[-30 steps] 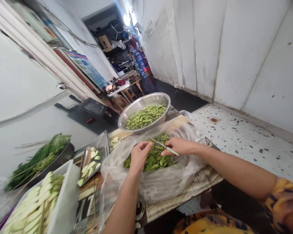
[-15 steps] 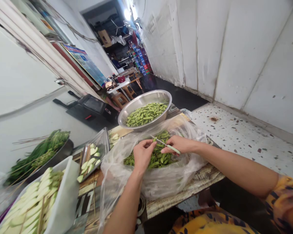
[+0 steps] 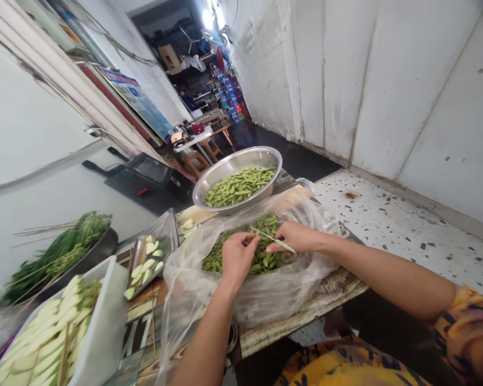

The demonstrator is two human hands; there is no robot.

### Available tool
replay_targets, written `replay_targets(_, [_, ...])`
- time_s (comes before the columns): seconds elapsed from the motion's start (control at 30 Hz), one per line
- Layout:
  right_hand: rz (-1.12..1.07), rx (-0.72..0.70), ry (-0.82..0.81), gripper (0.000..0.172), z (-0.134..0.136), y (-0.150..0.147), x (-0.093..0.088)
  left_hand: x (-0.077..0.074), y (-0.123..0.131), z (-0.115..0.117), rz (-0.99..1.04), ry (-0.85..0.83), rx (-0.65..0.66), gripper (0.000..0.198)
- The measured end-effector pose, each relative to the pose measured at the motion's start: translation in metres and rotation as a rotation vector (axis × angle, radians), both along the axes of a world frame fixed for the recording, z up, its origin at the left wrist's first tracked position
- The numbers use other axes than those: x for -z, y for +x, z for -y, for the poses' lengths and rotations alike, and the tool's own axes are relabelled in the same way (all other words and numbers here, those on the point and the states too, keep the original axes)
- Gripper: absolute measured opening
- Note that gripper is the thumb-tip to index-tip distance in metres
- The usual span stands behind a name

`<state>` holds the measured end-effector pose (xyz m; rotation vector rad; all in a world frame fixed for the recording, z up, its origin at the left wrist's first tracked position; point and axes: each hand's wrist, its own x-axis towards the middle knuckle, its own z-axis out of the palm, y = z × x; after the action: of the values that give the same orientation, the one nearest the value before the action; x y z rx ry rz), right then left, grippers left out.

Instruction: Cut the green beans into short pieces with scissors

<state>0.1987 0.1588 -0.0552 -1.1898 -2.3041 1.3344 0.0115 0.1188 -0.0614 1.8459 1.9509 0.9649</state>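
My right hand [image 3: 297, 236] is closed around a pair of scissors [image 3: 285, 246] with pale green handles, their blades pointing to the left. My left hand [image 3: 237, 257] pinches a green soybean pod [image 3: 257, 233] at its fingertips, right by the blades. Both hands are over an opened clear plastic bag [image 3: 282, 300], inside which lies a heap of green pods [image 3: 268, 262]. Just beyond the bag stands a wide steel bowl [image 3: 199, 197] holding many more pods [image 3: 239, 187].
A wooden-patterned table [image 3: 265, 343] bears the bag and bowl. On the left are a white tub [image 3: 104, 327] of skewered pale slices, a tray [image 3: 171, 236] with cut pieces, and a dark basin [image 3: 92, 257] of leafy greens. A white wall [image 3: 386, 80] runs along the right.
My left hand has shifted slightly right, closer to the scissors. The right hand keeps its hold on them almost unmoved. The whole view has drifted a little.
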Motion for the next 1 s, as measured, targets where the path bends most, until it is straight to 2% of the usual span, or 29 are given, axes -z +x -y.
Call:
replay_targets(0.1, [-0.076,-0.004,-0.031,0.049,-0.002,0.000,0.005,-0.001,-0.001,-0.003,0.161,-0.032,-0.034,0.018])
replay_targets(0.27, [-0.209,-0.020,-0.160,0.052,-0.005,-0.001,0.008,-0.004,-0.002,-0.007,0.891,-0.077,-0.084,0.032])
replay_targets(0.37, [-0.237,-0.011,-0.267,0.057,-0.002,-0.002,0.004,-0.005,-0.001,-0.008,1.050,-0.010,-0.078,0.033])
replay_targets(0.5, [-0.264,-0.015,-0.299,0.058,-0.001,-0.002,0.002,0.000,0.004,-0.007,0.916,0.042,-0.029,0.029])
replay_targets(0.7, [-0.321,-0.014,-0.339,0.057,0.001,-0.003,0.002,0.007,0.009,-0.004,0.654,0.235,0.036,0.022])
replay_targets(1.0, [-0.318,0.006,-0.321,0.057,0.000,-0.002,0.002,0.011,0.007,-0.002,0.534,0.247,0.131,0.014])
